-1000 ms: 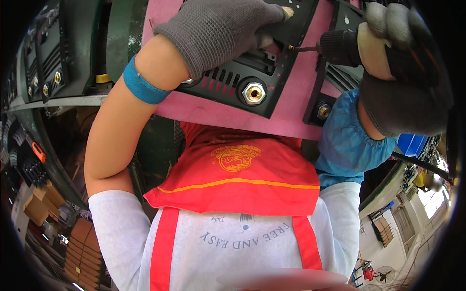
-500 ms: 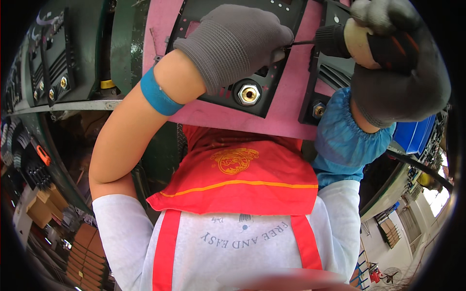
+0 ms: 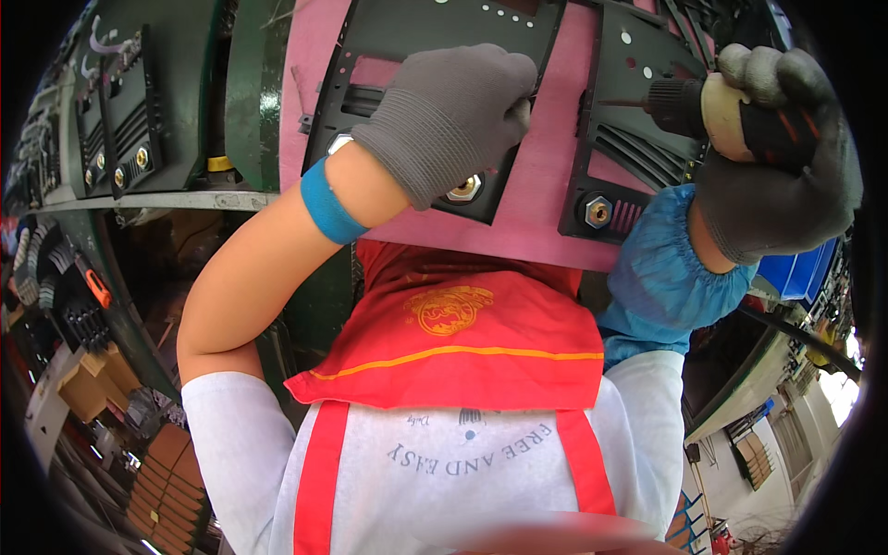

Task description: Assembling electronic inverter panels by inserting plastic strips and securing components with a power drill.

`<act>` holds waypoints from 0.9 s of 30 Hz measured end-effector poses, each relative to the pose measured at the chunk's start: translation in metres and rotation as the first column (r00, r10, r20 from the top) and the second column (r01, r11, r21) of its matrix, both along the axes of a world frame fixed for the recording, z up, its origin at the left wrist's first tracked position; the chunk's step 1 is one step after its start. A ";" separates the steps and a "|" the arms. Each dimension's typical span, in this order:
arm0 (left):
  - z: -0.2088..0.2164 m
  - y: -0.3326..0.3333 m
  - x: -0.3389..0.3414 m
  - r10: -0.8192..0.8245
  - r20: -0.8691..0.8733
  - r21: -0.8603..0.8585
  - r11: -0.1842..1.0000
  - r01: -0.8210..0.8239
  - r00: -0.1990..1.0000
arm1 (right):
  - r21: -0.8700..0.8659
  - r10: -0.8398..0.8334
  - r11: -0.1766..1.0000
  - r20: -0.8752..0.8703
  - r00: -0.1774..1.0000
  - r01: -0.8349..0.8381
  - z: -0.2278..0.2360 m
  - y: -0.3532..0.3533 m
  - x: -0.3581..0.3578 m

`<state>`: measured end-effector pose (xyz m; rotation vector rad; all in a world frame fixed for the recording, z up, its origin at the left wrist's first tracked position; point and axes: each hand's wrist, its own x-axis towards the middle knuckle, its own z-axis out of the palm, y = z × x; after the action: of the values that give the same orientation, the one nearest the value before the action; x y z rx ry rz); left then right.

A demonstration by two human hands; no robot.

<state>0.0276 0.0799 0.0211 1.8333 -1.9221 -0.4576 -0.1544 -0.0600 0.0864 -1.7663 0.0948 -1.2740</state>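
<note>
Seemingly mid-fastening, the grey-gloved right hand clamps a black-and-cream power driver, likely needing alignment next, while the grey-gloved left hand, grip unclear, overlies a black metal panel on a pink-covered bench.

The bench carries two panels side by side: the main panel to the left, the second panel to the right. The near ends of both lie close to the bench's near edge. The left hand is above the main panel. The right hand holds a drill, its bit above the second panel. Further panels are located left of the bench; a bin is located right of it.
</note>
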 end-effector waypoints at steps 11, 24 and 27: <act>0.003 -0.009 0.019 0.047 -0.405 0.312 0.946 0.089 0.913 | 0.442 0.168 0.886 -0.033 0.985 -0.136 -0.019 0.023 0.039; -0.008 -0.001 0.030 -0.234 -0.353 -0.170 0.968 0.184 0.906 | 0.322 0.155 0.937 -0.030 0.988 -0.137 -0.028 0.013 0.027; -0.007 -0.002 0.029 -0.122 -0.546 0.038 0.985 0.170 0.829 | 0.309 0.158 0.941 -0.030 0.987 -0.142 -0.029 0.014 0.027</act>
<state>0.0570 0.0782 0.0142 1.3950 -1.6587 -1.0072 -0.1278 -0.0465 0.0579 -1.5100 0.1755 -1.0403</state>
